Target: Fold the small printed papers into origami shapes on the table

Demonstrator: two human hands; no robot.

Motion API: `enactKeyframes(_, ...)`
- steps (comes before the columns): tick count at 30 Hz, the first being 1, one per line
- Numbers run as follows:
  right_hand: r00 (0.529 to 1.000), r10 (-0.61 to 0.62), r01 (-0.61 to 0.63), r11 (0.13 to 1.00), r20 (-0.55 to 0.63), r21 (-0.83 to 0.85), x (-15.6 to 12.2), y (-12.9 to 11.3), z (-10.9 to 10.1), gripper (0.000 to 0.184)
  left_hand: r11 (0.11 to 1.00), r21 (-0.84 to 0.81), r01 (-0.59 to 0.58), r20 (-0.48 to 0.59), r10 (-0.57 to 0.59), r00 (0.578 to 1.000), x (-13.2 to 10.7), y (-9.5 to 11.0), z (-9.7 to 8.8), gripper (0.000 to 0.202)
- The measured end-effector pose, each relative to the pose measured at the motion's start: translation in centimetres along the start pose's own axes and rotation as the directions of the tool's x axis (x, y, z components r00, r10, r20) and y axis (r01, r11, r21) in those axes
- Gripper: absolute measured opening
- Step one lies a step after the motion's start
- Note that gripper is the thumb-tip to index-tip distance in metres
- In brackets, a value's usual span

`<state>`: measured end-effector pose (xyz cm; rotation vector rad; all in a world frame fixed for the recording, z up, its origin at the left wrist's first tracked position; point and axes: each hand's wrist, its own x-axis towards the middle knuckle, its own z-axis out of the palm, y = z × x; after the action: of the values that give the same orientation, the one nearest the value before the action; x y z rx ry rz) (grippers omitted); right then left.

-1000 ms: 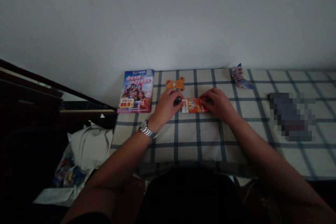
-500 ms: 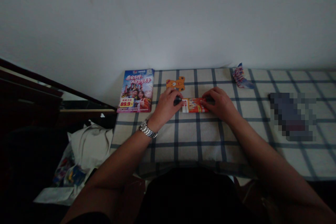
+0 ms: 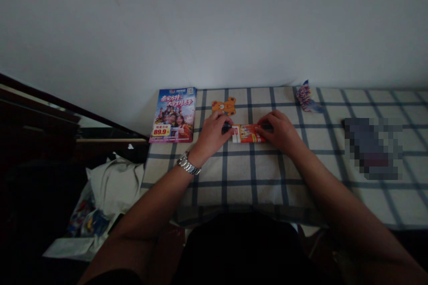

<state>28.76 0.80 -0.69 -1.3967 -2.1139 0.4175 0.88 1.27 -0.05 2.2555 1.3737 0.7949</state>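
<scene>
A small flat printed paper [image 3: 249, 133], red and orange with a white left end, lies on the checked tablecloth [image 3: 237, 171]. At its left end, my left hand [image 3: 216, 131] is closed, thumb and fingertips on the edge; a metal watch [image 3: 189, 164] circles that wrist. My right hand [image 3: 276, 129] pinches the right end and covers part of it. Just beyond my left hand, an orange teddy bear cutout [image 3: 224, 106] rests on the cloth.
A stack of colourful flyers [image 3: 174, 116] lies at the table's left end. Near the wall is a crumpled wrapper [image 3: 306, 98]. A pixelated dark object [image 3: 371, 149] lies at right. Bags [image 3: 115, 182] stand on the floor at lower left, beside dark wooden furniture [image 3: 36, 129].
</scene>
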Motion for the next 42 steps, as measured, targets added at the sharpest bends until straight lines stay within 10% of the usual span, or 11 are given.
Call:
enactKeyframes(25, 1.0, -0.01, 0.01, 1.0, 0.001, -0.019, 0.0, -0.2, 0.0, 0.011, 0.999, -0.037, 0.002, 0.002, -0.002, 1.0, 0.1, -0.1, -0.2, 0.018)
enactKeyframes(42, 0.998, -0.046, 0.048, 0.997, 0.033, -0.055, 0.0, -0.6, -0.1, 0.007, 0.945, 0.156, -0.287, 0.224, 0.25, 0.942, 0.1, 1.6, -1.6, 0.016)
